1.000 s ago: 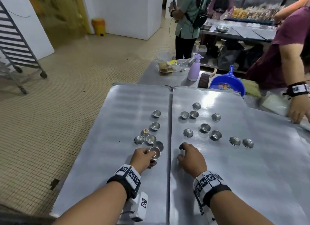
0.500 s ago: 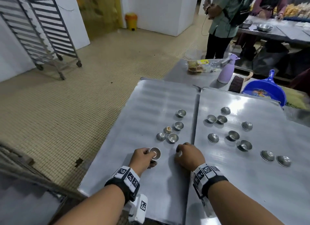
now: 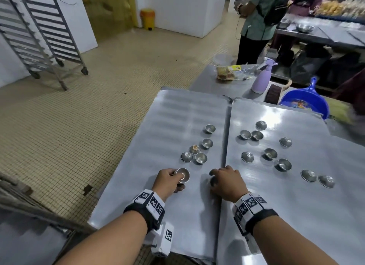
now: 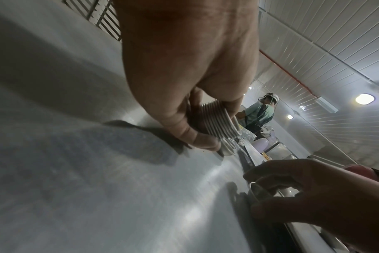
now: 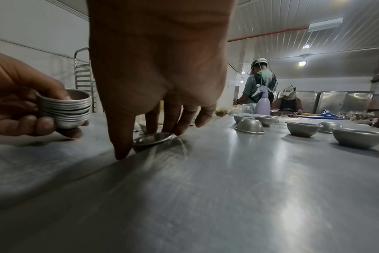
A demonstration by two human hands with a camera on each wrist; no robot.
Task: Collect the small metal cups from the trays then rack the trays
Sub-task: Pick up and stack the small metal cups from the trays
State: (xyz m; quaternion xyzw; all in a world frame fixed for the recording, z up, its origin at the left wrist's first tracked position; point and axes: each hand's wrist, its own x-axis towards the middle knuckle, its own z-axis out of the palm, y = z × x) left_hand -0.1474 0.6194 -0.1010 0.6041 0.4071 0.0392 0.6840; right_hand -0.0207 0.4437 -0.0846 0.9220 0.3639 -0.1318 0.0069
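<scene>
left hand (image 3: pixel 167 180) curls round a ribbed stack of nested cups (image 5: pixel 65 111). right hand (image 3: pixel 227 180), just right of the stack, pinches a shallow round cup (image 5: pixel 151 139) on the brushed steel tray (image 3: pixel 177 116); loose cups (image 3: pixel 201 158) lie beyond, bare metal nearer.

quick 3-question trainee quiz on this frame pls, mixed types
1. True or false: the left hand holds a nested stack of cups.
2. The right hand's fingers are on: A) the spray bottle B) a single cup lying on the tray C) the blue dustpan
3. Fill in: one loose cup on the left tray still holds ____.

Key: 1 true; 2 B; 3 food residue
</scene>
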